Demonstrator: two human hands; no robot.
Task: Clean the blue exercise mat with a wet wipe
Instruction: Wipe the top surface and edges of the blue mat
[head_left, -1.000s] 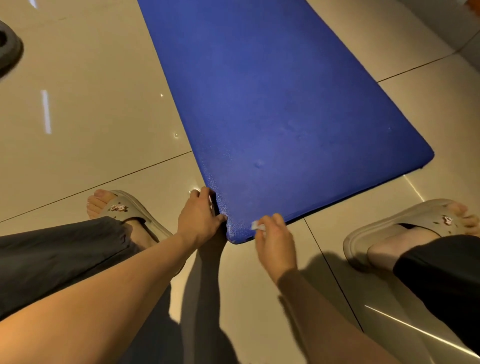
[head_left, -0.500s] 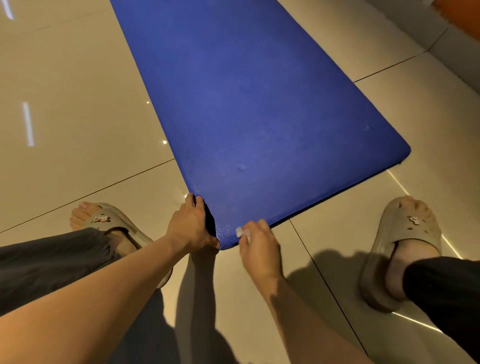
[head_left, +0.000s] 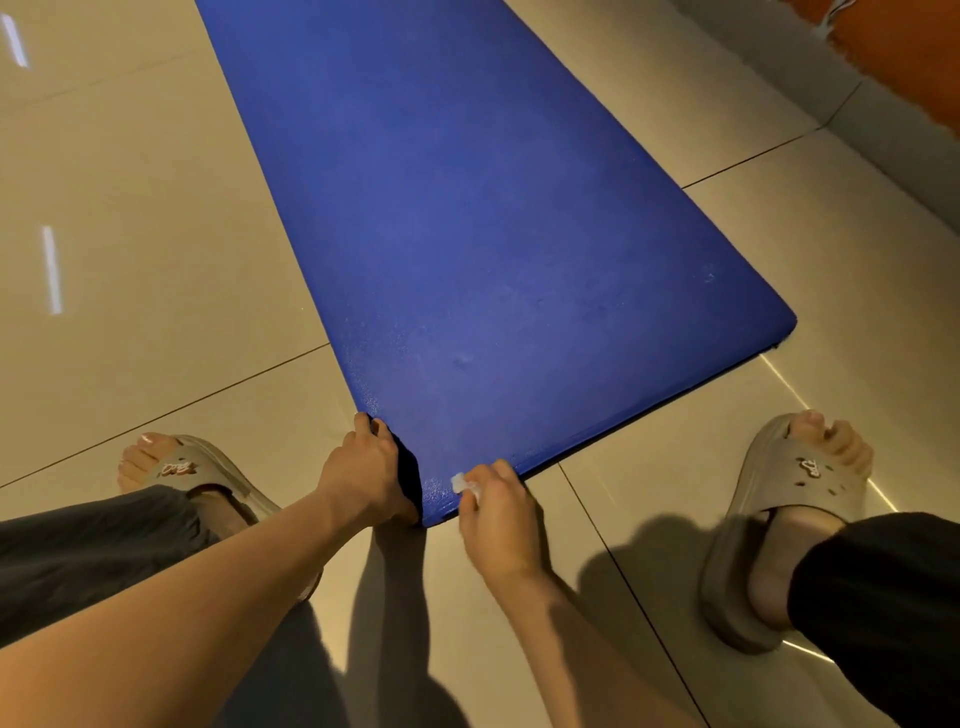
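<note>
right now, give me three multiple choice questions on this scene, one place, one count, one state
1. Where is the wipe? A) at the mat's near edge B) on the floor by the wall C) on a slipper
2. How many slippers show? A) one B) two C) four
3. What is the left hand doing? A) hanging free B) gripping the mat's corner C) holding the wipe
Answers: 1 A, the right hand pinches it against the blue edge; 2 B, one on each foot; 3 B, its fingers curl round the corner.

Open floor (head_left: 156, 234) left of mat (head_left: 493, 234), right foot (head_left: 800, 467) near its end
</note>
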